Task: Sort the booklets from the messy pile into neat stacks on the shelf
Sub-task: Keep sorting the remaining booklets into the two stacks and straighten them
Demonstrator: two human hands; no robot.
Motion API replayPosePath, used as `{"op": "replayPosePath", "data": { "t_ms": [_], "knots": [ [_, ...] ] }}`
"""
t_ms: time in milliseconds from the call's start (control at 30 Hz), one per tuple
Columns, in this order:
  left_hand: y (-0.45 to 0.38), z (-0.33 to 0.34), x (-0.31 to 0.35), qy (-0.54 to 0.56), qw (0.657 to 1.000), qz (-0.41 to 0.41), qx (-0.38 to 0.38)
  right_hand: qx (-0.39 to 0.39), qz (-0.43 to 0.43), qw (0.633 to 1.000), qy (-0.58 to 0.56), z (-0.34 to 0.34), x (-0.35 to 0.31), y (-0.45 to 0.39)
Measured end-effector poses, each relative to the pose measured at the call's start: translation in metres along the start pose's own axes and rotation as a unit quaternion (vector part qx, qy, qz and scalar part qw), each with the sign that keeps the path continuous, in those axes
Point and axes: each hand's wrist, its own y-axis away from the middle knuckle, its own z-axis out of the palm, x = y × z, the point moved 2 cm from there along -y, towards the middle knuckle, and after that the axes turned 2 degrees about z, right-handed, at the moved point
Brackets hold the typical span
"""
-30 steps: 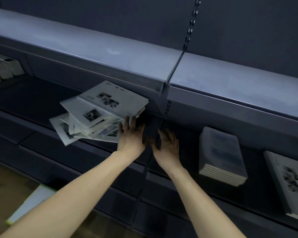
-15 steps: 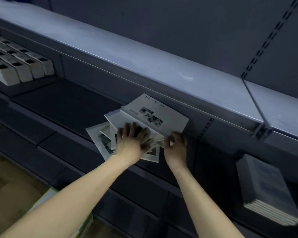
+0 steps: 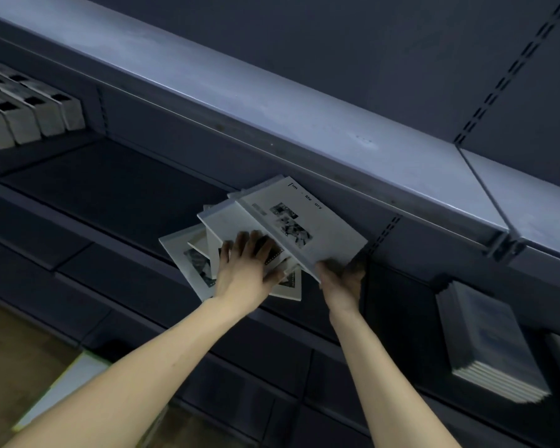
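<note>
From the head view, the left hand (image 3: 244, 273) lies palm down on the messy pile (image 3: 240, 250), its fingers (image 3: 240, 244) spread and nearly straight, pressing on a lower booklet with the tips slipped under the edge of the top booklet (image 3: 304, 221). The right hand (image 3: 341, 281) grips the near right corner of that top booklet, thumb on the cover and the other fingers curled beneath it; those fingers are in shadow and hard to make out. The pile sits fanned and crooked on the dark shelf (image 3: 110, 185), under the pale upper shelf (image 3: 272, 101), close to a slotted upright (image 3: 383, 232). The top booklet's title is only partly readable, and the lower covers are mostly hidden by the ones above and by the left hand. To the right a neat stack (image 3: 488, 341) lies on the same shelf, well apart from the pile; another item beyond it is cut off by the frame edge. At far left a row of white boxes (image 3: 29, 114) stands on the shelf, also partly cut off. Wooden floor (image 3: 20, 347) shows at lower left
</note>
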Motion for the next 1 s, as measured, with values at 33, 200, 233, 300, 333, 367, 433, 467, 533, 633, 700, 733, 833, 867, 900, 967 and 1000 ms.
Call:
{"op": "replayPosePath", "data": {
  "t_ms": [33, 200, 233, 300, 333, 367, 433, 467, 533, 633, 700, 733, 833, 867, 900, 967, 1000],
  "knots": [
    [0.002, -0.001, 0.001, 0.001, 1.000, 0.001, 0.007, -0.012, 0.018, 0.999, -0.024, -0.003, 0.003, 0.004],
    [0.016, -0.005, 0.018, -0.005, 0.999, -0.007, 0.044, -0.088, 0.065, 0.993, -0.033, -0.009, 0.018, 0.029],
    [0.021, -0.005, 0.025, -0.003, 0.999, -0.007, 0.037, -0.099, 0.055, 0.993, -0.040, -0.010, 0.019, 0.034],
    [0.033, -0.006, 0.037, -0.009, 0.999, 0.008, 0.031, -0.120, 0.029, 0.991, -0.053, -0.014, 0.019, 0.045],
    [0.038, -0.006, 0.043, -0.012, 0.999, 0.021, 0.036, -0.137, 0.021, 0.989, -0.059, -0.015, 0.019, 0.051],
    [0.043, -0.007, 0.048, -0.017, 0.998, 0.034, 0.041, -0.158, 0.019, 0.985, -0.067, -0.017, 0.019, 0.056],
    [0.049, -0.007, 0.054, -0.034, 0.997, 0.055, 0.051, -0.193, 0.026, 0.978, -0.081, -0.020, 0.025, 0.065],
    [0.051, -0.007, 0.056, -0.033, 0.996, 0.061, 0.054, -0.199, 0.030, 0.976, -0.084, -0.023, 0.028, 0.069],
    [0.058, -0.009, 0.059, -0.014, 0.996, 0.065, 0.057, -0.187, 0.035, 0.977, -0.096, -0.029, 0.037, 0.071],
    [0.072, -0.011, 0.064, 0.006, 0.996, 0.072, 0.053, -0.130, 0.057, 0.979, -0.143, -0.042, 0.044, 0.072],
    [0.083, -0.013, 0.064, 0.021, 0.996, 0.080, 0.038, -0.072, 0.081, 0.976, -0.187, -0.054, 0.043, 0.071],
    [0.089, -0.015, 0.063, 0.035, 0.996, 0.083, 0.027, -0.051, 0.091, 0.972, -0.209, -0.060, 0.042, 0.070],
    [0.104, -0.022, 0.055, 0.064, 0.994, 0.084, -0.007, -0.011, 0.122, 0.960, -0.251, -0.073, 0.039, 0.070],
    [0.107, -0.025, 0.052, 0.066, 0.995, 0.077, -0.014, -0.015, 0.122, 0.964, -0.235, -0.074, 0.039, 0.072],
    [0.109, -0.029, 0.049, 0.069, 0.996, 0.062, -0.016, -0.028, 0.118, 0.971, -0.207, -0.074, 0.039, 0.075],
    [0.111, -0.036, 0.044, 0.069, 0.997, 0.017, -0.015, -0.063, 0.100, 0.982, -0.149, -0.072, 0.041, 0.082],
    [0.110, -0.039, 0.041, 0.061, 0.998, 0.000, -0.017, -0.076, 0.090, 0.984, -0.134, -0.069, 0.041, 0.086]
  ]
}}
